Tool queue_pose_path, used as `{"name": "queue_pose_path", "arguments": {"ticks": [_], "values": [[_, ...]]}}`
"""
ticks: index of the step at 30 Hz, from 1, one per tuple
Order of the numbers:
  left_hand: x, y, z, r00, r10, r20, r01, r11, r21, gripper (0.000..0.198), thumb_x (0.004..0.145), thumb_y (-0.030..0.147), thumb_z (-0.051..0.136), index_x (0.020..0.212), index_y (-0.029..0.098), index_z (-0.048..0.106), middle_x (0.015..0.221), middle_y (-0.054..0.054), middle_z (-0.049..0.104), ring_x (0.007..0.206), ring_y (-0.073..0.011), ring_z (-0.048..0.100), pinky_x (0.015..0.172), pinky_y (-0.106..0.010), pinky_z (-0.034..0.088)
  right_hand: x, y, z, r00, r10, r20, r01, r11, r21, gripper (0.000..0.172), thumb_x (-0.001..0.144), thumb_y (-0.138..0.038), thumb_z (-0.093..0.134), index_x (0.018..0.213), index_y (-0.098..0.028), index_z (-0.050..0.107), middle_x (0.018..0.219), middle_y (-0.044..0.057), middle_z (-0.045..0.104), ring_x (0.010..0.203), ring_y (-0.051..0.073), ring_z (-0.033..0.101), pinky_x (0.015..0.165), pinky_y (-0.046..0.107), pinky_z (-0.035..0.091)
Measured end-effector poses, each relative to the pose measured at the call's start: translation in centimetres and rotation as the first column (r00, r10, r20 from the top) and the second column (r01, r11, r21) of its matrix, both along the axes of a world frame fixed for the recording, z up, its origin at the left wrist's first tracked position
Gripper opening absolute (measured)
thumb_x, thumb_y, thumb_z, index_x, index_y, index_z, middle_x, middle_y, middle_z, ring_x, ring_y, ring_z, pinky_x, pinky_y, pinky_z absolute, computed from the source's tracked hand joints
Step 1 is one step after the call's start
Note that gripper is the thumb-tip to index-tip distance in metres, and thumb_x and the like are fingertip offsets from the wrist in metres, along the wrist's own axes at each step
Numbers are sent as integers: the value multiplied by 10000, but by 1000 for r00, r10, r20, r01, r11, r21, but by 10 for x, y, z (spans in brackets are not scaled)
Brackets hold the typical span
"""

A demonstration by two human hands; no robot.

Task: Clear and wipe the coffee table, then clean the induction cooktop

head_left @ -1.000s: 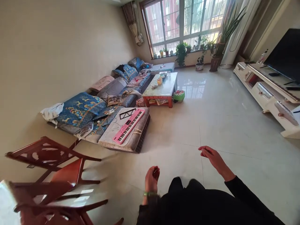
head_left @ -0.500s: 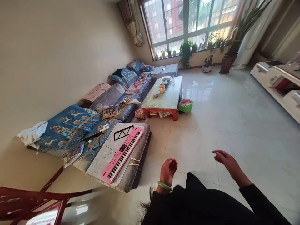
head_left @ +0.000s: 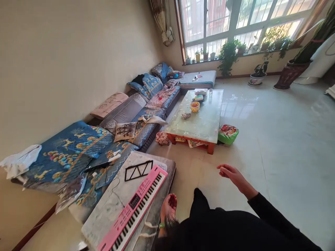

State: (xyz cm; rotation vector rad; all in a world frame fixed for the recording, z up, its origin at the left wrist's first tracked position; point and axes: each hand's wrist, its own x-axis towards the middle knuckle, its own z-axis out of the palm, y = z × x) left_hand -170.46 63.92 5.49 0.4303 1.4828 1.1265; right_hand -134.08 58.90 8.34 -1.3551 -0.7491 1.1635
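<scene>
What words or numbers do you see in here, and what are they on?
No words or numbers can be read.
Pink keyboard: marks by the buttons, too small.
Printed item under the coffee table: too blurred.
Pink cushion: faint marks, cannot tell if letters.

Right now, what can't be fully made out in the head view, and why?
In the head view:
Keyboard: near end cut off by the bottom edge.
Bracelet by the left hand: partly hidden by hair.
Tall plant: top cut off by the right edge.
Bowl: contents too small to name.
</scene>
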Motion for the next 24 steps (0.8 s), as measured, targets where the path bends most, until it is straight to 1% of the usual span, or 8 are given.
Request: {"name": "queue_pose_path", "arguments": {"ticks": [3, 6, 9, 12, 15, 20, 22, 24], "values": [[58, 104, 31, 981, -140, 135, 136, 990, 40, 146, 814, 133, 762, 716, 227, 709, 776, -26, 774, 722, -139, 741, 709, -249, 617, 31, 52, -9, 994, -100, -41, 96, 992, -86, 720, 584, -832, 829, 924, -198, 801, 863, 55, 727, 846, 234, 709, 906, 423, 605], [129, 200, 59, 912, -370, 176, 350, 927, 135, 108, 748, 212, 830, 776, 188, 728, 815, -42, 780, 765, -142, 742, 728, -237, 600, 70, 98, -22, 973, -229, -23, 222, 962, -158, 694, 589, -792, 850, 951, -202, 820, 911, 66, 752, 876, 245, 731, 919, 413, 619], [197, 282, 64, 824, -536, 183, 512, 843, 163, 226, 698, 295, 879, 826, 168, 742, 870, -68, 785, 803, -160, 745, 773, -263, 591, 106, 150, -35, 950, -312, -8, 302, 924, -233, 677, 582, -757, 864, 962, -199, 823, 911, 74, 767, 906, 254, 745, 908, 388, 630], [249, 351, 45, 787, -587, 192, 573, 810, 126, 264, 697, 312, 887, 862, 155, 753, 898, -94, 778, 815, -174, 736, 790, -285, 572, 136, 222, -46, 949, -313, -16, 295, 910, -291, 683, 560, -741, 869, 964, -194, 813, 861, 83, 776, 913, 269, 757, 902, 391, 633], [277, 413, 12, 810, -558, 178, 566, 825, 12, 284, 701, 318, 896, 871, 144, 748, 887, -106, 761, 782, -175, 719, 805, -308, 558, 159, 322, -57, 966, -257, -13, 239, 916, -323, 679, 573, -762, 836, 945, -196, 794, 867, 105, 794, 916, 292, 775, 874, 416, 630], [289, 521, -45, 876, -482, 26, 480, 862, -166, 299, 679, 321, 904, 883, 164, 751, 873, -79, 750, 799, -171, 711, 841, -314, 555, 175, 531, -87, 999, -2, 39, 13, 957, -290, 632, 641, -756, 790, 973, -218, 770, 1021, 124, 818, 1009, 317, 774, 866, 437, 608], [290, 570, -66, 889, -456, -29, 441, 873, -209, 324, 660, 314, 915, 910, 179, 759, 923, -80, 759, 899, -196, 724, 896, -332, 552, 176, 616, -108, 984, 112, 141, -68, 957, -283, 574, 735, -719, 746, 1031, -228, 766, 1077, 113, 812, 1040, 307, 762, 897, 449, 602], [291, 623, -90, 898, -435, -72, 410, 884, -226, 366, 646, 305, 925, 959, 197, 770, 1064, -108, 772, 1066, -234, 717, 971, -354, 536, 174, 696, -135, 931, 211, 298, -123, 950, -288, 524, 837, -663, 693, 1133, -234, 755, 1139, 121, 797, 1089, 313, 746, 949, 481, 591]]}}
